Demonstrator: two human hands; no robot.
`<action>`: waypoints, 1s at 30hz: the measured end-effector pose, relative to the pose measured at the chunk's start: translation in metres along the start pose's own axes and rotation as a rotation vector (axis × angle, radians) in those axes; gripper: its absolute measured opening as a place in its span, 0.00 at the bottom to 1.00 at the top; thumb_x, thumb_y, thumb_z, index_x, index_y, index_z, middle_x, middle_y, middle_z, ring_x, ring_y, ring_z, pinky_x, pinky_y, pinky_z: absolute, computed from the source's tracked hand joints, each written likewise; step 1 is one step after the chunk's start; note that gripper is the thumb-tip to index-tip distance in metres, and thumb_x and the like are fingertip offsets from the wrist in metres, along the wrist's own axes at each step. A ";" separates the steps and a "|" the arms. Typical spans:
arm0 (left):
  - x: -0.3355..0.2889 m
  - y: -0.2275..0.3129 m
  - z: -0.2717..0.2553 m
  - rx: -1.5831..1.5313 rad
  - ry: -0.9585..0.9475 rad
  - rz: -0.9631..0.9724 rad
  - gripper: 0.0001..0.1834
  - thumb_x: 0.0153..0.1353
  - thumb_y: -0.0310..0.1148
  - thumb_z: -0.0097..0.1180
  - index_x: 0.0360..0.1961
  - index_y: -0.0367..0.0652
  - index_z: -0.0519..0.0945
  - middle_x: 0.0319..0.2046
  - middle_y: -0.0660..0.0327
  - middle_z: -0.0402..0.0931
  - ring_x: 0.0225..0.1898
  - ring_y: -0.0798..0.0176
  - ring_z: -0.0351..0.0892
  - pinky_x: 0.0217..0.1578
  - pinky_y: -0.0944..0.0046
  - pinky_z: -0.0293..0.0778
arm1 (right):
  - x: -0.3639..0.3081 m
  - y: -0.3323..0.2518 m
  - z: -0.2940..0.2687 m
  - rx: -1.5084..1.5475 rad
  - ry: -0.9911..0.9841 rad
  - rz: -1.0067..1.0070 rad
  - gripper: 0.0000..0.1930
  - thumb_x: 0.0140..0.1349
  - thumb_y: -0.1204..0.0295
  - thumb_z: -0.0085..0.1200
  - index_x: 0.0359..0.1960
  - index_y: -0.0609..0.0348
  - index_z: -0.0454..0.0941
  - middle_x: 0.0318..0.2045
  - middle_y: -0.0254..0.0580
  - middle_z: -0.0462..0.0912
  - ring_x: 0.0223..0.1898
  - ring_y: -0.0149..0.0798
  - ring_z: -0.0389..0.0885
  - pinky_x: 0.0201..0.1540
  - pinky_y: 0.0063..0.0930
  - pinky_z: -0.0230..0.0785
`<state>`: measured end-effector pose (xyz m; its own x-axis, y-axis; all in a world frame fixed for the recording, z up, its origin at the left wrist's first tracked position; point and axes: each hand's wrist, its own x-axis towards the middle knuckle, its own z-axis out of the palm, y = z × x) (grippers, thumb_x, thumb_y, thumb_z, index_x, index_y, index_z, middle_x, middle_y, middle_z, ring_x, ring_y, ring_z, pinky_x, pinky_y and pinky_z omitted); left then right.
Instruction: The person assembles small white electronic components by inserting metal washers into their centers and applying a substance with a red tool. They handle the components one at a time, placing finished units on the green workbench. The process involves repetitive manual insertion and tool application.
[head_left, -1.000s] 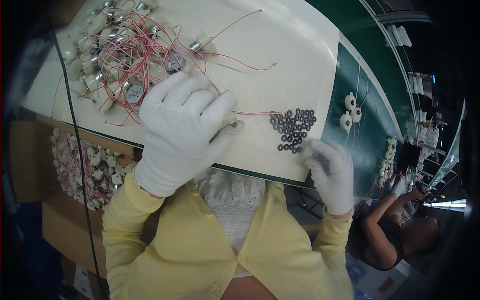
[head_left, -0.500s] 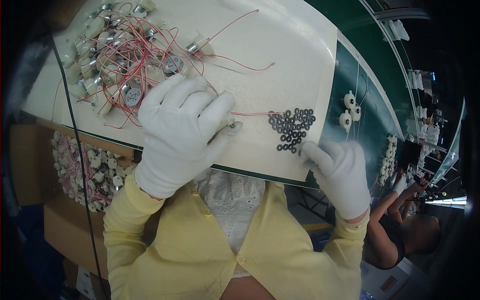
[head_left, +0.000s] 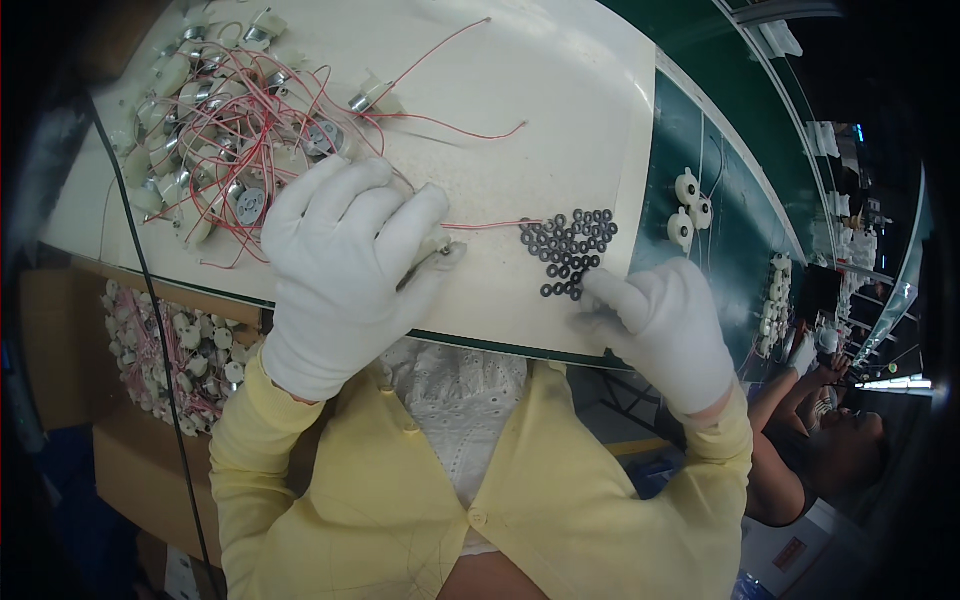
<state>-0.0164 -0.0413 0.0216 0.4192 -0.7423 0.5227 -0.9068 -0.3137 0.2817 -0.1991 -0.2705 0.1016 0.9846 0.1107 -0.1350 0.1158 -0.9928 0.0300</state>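
Left hand (head_left: 345, 268) curled, clamped on small pale motor (head_left: 433, 243); right hand (head_left: 660, 328) bent beside black rings (head_left: 567, 243), grip unclear.

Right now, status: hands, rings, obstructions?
Left hand gripping whitish part, mostly hidden. Right hand at near edge of black rings; hold unclear. Possible snag: red wire runs from left hand to rings.

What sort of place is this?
Likely an assembly workshop: heaped silver-and-white motor-like parts with red wires, small black rings, and a brown cardboard box of white pieces.
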 end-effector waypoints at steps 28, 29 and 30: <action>0.000 0.003 -0.001 0.045 0.079 0.070 0.27 0.44 0.39 0.73 0.49 0.49 0.82 0.35 0.64 0.78 0.48 0.54 0.79 0.54 0.48 0.71 | -0.055 0.029 0.058 0.037 0.578 0.649 0.13 0.56 0.78 0.68 0.41 0.56 0.80 0.34 0.41 0.85 0.29 0.42 0.84 0.32 0.36 0.73; 0.000 0.004 0.000 0.052 0.113 0.079 0.28 0.43 0.40 0.73 0.49 0.49 0.83 0.34 0.65 0.77 0.48 0.55 0.78 0.54 0.49 0.72 | -0.054 0.033 0.055 0.047 0.607 0.566 0.19 0.58 0.80 0.65 0.52 0.61 0.79 0.38 0.45 0.86 0.29 0.41 0.84 0.32 0.33 0.74; -0.001 0.005 -0.001 0.054 0.125 0.068 0.28 0.42 0.40 0.73 0.49 0.50 0.83 0.34 0.66 0.77 0.48 0.56 0.78 0.54 0.49 0.72 | -0.053 0.029 0.051 0.169 0.639 0.635 0.21 0.59 0.81 0.65 0.55 0.62 0.77 0.40 0.46 0.86 0.29 0.39 0.83 0.32 0.32 0.74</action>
<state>-0.0210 -0.0418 0.0231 0.3563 -0.6846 0.6359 -0.9329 -0.2993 0.2005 -0.2548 -0.3076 0.0588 0.7473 -0.5045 0.4325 -0.4435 -0.8633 -0.2408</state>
